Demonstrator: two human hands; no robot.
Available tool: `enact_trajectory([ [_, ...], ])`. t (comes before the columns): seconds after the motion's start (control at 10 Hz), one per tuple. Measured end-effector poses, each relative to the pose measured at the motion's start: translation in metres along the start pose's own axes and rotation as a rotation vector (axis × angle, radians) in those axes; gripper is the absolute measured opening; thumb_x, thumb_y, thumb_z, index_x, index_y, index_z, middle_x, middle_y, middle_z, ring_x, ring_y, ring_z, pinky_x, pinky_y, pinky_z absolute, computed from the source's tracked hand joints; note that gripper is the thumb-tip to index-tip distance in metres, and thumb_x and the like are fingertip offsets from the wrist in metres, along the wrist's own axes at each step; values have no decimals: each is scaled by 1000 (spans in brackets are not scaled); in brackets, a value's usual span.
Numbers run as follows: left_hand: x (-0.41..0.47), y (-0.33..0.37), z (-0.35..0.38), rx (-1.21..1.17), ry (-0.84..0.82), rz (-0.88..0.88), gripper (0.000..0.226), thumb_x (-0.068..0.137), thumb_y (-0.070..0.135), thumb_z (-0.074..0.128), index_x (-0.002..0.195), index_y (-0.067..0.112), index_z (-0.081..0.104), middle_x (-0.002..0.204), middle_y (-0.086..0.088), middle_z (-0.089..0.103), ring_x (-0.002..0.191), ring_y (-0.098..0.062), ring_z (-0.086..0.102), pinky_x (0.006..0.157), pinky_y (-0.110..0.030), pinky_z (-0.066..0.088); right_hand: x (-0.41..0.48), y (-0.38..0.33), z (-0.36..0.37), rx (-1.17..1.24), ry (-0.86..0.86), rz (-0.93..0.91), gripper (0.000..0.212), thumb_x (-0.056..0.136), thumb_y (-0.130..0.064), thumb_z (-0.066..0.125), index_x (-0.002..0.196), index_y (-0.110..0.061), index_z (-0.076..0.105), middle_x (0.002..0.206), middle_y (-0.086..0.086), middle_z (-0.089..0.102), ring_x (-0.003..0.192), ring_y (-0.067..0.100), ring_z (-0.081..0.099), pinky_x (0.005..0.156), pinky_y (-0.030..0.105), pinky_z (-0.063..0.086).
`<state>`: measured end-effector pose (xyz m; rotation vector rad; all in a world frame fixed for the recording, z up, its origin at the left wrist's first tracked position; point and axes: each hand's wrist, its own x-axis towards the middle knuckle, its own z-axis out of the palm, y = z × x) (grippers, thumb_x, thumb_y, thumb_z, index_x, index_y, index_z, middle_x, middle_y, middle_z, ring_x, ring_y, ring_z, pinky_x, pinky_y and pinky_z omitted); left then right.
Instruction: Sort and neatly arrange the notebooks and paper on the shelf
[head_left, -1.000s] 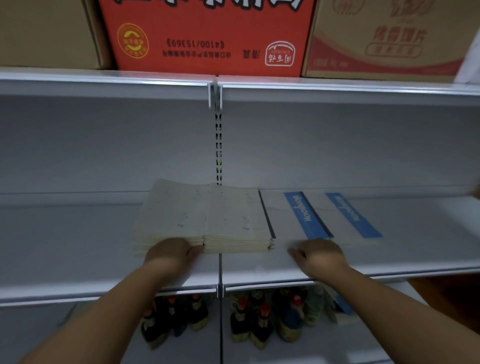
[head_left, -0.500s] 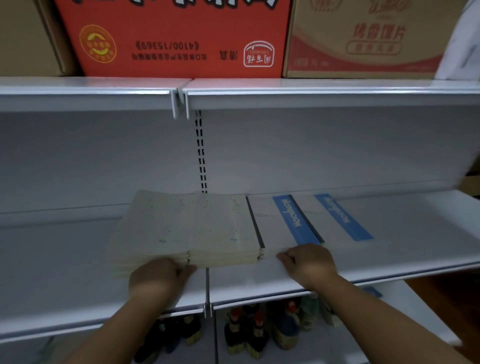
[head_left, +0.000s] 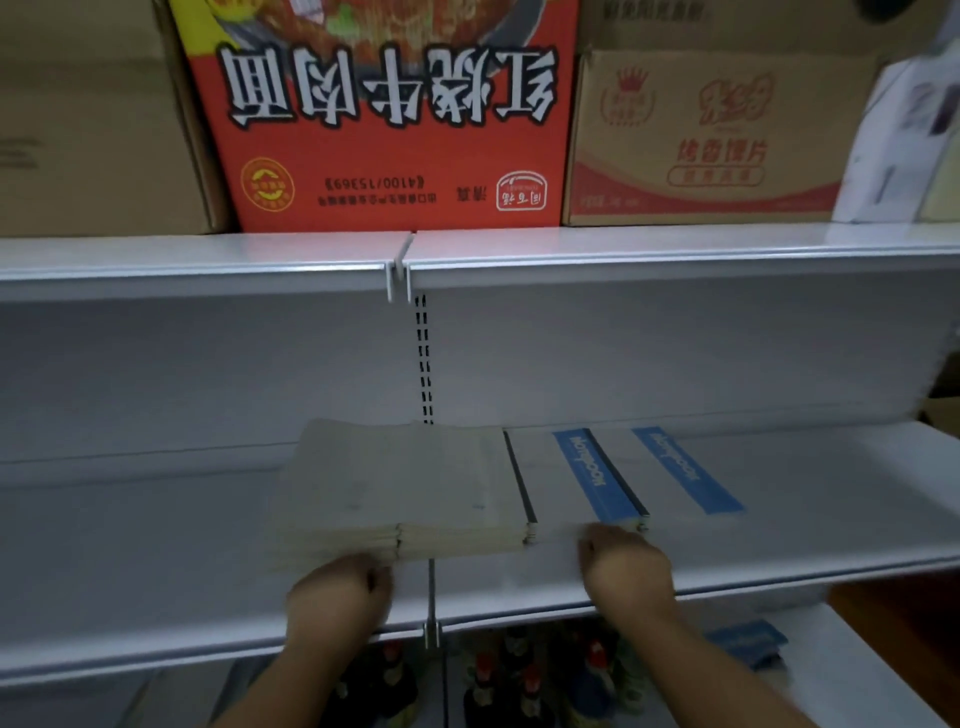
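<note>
A thick stack of beige paper (head_left: 405, 483) lies flat on the middle white shelf (head_left: 130, 525). Right beside it lie white notebooks with a blue band (head_left: 597, 478), and another one (head_left: 685, 475) sits partly under them to the right. My left hand (head_left: 337, 597) is at the front left corner of the beige stack, fingers curled round its lowest sheets. My right hand (head_left: 626, 569) has its fingers curled on the front edge of the nearer white notebook. The fingertips of both hands are hidden.
Large cartons stand on the upper shelf: a red one (head_left: 389, 130), brown ones at left (head_left: 93, 130) and right (head_left: 701, 140). Dark bottles (head_left: 519, 680) and a blue item (head_left: 748, 642) sit on the lower shelf. A slotted upright (head_left: 423, 358) runs behind the stack.
The view has tilted upward, showing more of the cartons. Both hands stay at the front edges of the stacks. The paper and notebooks keep their places.
</note>
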<state>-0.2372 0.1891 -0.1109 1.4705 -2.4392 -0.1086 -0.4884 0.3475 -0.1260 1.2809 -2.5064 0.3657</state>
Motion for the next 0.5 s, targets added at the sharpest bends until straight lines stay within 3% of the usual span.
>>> enact_trajectory([
  [0.1,-23,6,-5,-29,12,18,23,85,34,40,72,19,51,76,-4,58,81,-24,60,59,-28,34,-25,3,-14,-22,-102,52,16,66,-24,56,69,-14,67,69,9,67,59,26,62,53,32,49],
  [0.2,-42,23,-9,74,-10,143,31,82,34,35,87,14,58,96,-9,63,91,-28,58,66,-33,40,-49,19,-22,-13,-191,-47,41,82,-36,38,98,-18,70,105,7,71,91,24,67,77,37,55],
  [0.3,-52,44,-34,115,-287,137,38,90,42,38,118,19,50,126,-6,53,115,-24,49,91,-35,42,-57,36,-49,80,-374,-188,55,93,-44,34,141,-18,37,153,8,30,140,23,27,115,35,22],
  [0.4,-66,59,-69,106,-375,168,59,91,51,38,141,19,34,151,-7,32,137,-25,33,110,-36,31,-54,41,-109,194,-525,-276,47,91,-44,44,133,-24,47,153,6,31,141,21,26,116,36,23],
  [0.5,-76,71,-106,174,-333,255,65,92,52,39,147,23,21,160,-5,7,147,-22,8,118,-38,17,-55,49,-198,585,-376,-264,27,90,-34,54,113,-26,63,102,-6,70,90,5,66,85,29,54],
])
